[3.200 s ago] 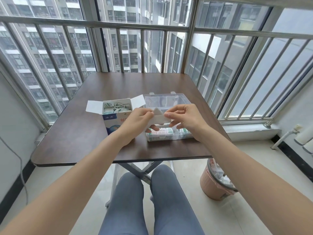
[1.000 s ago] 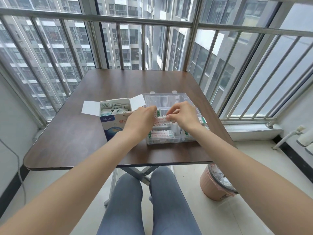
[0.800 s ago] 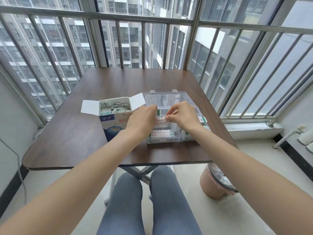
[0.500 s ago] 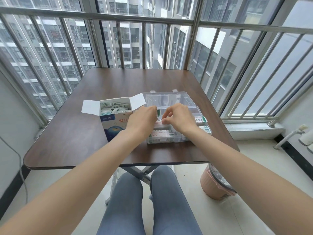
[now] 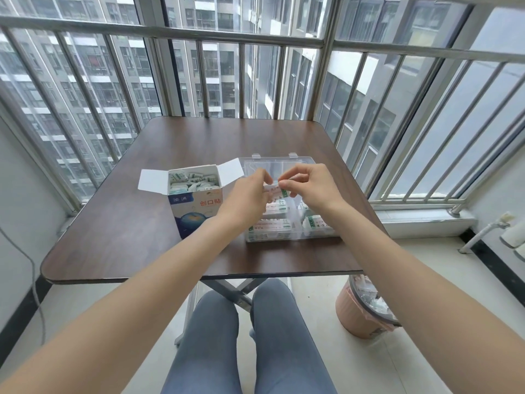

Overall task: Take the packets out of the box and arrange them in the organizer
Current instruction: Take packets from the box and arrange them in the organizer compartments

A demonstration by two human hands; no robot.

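- A dark brown table (image 5: 119, 223) is seen from above, set against a metal window railing (image 5: 255, 35).
- An open box (image 5: 196, 203), white and blue with red lettering, stands upright on the table; its flaps are folded outward and it is filled with loose packets (image 5: 193, 182).
- A clear plastic organizer (image 5: 318, 231) is placed just beside the box, on its right, with the transparent lid (image 5: 272, 163) laid back toward the window.
- Packets already stored (image 5: 270, 226) are seen lying flat in the near compartments of the organizer.
- One packet (image 5: 277, 191) is held above the organizer's middle, pinched at its left end by the left hand (image 5: 250, 197) and at its right end by the right hand (image 5: 309, 189).
- Both hands are closed on this packet, thumb against forefinger; the remaining fingers are curled.
- Whether the held packet touches the stored ones beneath cannot be told.
- A pink waste bin (image 5: 358, 317) is seen on the floor under the table's right corner, and the person's knees (image 5: 235, 322), in grey-blue trousers, below the near edge.
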